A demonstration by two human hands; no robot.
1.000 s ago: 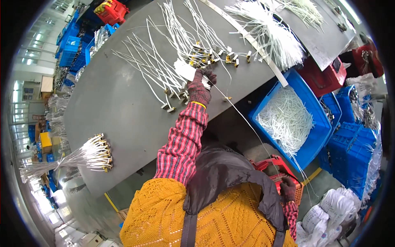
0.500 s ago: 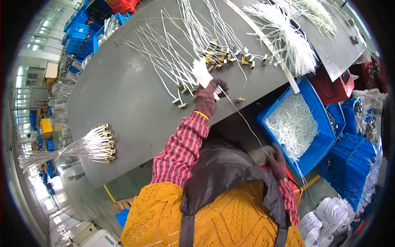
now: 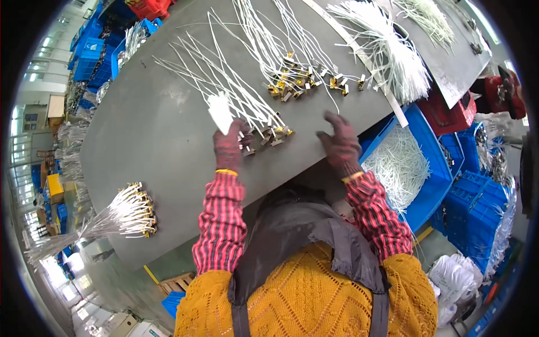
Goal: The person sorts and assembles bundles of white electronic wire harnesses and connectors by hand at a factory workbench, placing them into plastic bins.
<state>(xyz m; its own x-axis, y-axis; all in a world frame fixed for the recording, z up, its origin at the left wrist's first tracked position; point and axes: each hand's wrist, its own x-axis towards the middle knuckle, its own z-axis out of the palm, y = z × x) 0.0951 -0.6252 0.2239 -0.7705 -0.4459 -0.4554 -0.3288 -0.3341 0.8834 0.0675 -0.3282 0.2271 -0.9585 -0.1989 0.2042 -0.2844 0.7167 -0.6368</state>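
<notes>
White sheaf [image 3: 221, 112] in your left hand [image 3: 228, 148], over the grey table [image 3: 151, 157].
Your fingers clamp it beside wired connectors [image 3: 278, 135]; your right hand [image 3: 341, 146] hovers near the edge, fingers apart.

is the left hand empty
No, the left hand holds a white bundle over the grey table.

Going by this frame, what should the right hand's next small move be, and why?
Probably to close the right hand on the white wire that runs down near its fingertips: its thumb and fingers are spread and it appears to hold nothing, while the left hand is occupied with a white stack.
</notes>
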